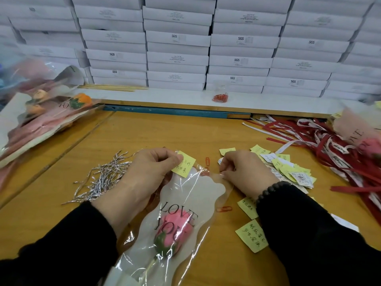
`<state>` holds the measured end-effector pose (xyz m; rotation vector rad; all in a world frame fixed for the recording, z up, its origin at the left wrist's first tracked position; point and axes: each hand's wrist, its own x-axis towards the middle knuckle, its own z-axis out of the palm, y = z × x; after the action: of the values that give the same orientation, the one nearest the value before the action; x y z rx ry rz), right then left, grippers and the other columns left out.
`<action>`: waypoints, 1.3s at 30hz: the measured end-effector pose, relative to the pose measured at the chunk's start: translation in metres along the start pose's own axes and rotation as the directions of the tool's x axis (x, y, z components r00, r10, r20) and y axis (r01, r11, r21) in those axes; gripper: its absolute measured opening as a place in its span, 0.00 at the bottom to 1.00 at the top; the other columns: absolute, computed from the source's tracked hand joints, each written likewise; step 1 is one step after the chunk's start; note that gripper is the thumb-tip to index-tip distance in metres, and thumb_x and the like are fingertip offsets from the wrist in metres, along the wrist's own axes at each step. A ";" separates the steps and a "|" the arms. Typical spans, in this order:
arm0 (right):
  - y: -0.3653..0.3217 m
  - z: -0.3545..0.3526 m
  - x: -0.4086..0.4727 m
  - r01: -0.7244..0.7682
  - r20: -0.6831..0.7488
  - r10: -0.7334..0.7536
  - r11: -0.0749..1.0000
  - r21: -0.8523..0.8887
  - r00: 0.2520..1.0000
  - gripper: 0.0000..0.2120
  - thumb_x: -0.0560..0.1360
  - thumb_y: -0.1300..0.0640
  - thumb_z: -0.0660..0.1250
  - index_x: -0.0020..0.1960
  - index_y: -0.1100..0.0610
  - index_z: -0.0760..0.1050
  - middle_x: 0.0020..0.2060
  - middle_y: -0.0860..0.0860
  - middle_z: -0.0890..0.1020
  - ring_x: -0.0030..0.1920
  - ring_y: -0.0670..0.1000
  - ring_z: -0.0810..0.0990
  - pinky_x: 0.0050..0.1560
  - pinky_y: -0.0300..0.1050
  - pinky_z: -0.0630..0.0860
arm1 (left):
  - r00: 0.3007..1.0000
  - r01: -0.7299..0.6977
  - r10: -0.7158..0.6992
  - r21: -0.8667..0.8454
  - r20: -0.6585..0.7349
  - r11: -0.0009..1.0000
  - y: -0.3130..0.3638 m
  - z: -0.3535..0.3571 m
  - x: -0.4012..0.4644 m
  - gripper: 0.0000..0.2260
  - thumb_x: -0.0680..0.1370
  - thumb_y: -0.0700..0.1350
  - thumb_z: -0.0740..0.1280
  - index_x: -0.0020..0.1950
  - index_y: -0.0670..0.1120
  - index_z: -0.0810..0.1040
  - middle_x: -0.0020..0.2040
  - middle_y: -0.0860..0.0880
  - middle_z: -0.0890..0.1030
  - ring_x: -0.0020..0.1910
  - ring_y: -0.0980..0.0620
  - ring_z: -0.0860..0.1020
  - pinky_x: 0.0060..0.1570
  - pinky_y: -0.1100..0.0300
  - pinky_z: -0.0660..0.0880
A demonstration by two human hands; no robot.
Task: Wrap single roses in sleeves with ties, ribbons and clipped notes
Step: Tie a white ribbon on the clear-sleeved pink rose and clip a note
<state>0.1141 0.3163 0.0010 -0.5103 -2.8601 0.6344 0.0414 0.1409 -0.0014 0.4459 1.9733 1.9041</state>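
Wooden table (pixel 165 131) before stacked white boxes (pixel 177 58); left hand (pixel 148 170) pinches yellow note (pixel 184 164), right hand (pixel 245 172) pinches sleeve (pixel 198 195).

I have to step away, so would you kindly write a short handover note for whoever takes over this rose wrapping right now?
Left hand pinches a yellow note at the sleeve top edge.
Right hand pinches the same edge further right.
Pink rose is already inside the sleeve.
Left to do: clip the note, with a red paper clip lying beside it; add a silver tie and a ribbon.
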 end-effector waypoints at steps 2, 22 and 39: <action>-0.001 0.000 0.000 0.009 0.008 -0.008 0.999 -0.034 1.000 0.05 0.73 0.62 0.66 0.41 0.53 0.74 0.34 0.45 0.72 0.42 0.49 0.73 0.41 0.40 0.67 | 1.000 -0.001 0.001 0.005 0.010 1.000 0.000 0.000 0.000 0.10 0.76 0.39 0.67 0.34 0.40 0.78 0.28 0.48 0.76 0.25 0.54 0.68 0.26 0.66 0.65; -0.008 -0.013 -0.004 0.049 -0.111 0.059 0.632 0.773 0.992 0.06 0.73 0.67 0.67 0.42 0.57 0.77 0.34 0.51 0.82 0.30 0.41 0.79 0.31 0.31 0.75 | 1.000 -0.011 0.010 0.011 0.027 1.000 0.000 0.000 -0.001 0.08 0.75 0.39 0.67 0.37 0.38 0.78 0.29 0.48 0.77 0.23 0.57 0.69 0.23 0.68 0.66; -0.031 -0.002 -0.007 0.186 -0.204 -0.054 0.673 0.716 0.977 0.05 0.72 0.66 0.69 0.41 0.58 0.75 0.33 0.52 0.77 0.30 0.42 0.75 0.31 0.32 0.72 | 0.994 -0.062 0.058 0.036 0.091 0.997 0.001 0.005 -0.003 0.08 0.75 0.40 0.68 0.40 0.36 0.79 0.31 0.47 0.78 0.24 0.57 0.71 0.24 0.68 0.67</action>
<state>0.1122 0.2883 0.0158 -0.2105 -2.1711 1.5234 0.0466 0.1440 -0.0003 0.5978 1.9620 1.8497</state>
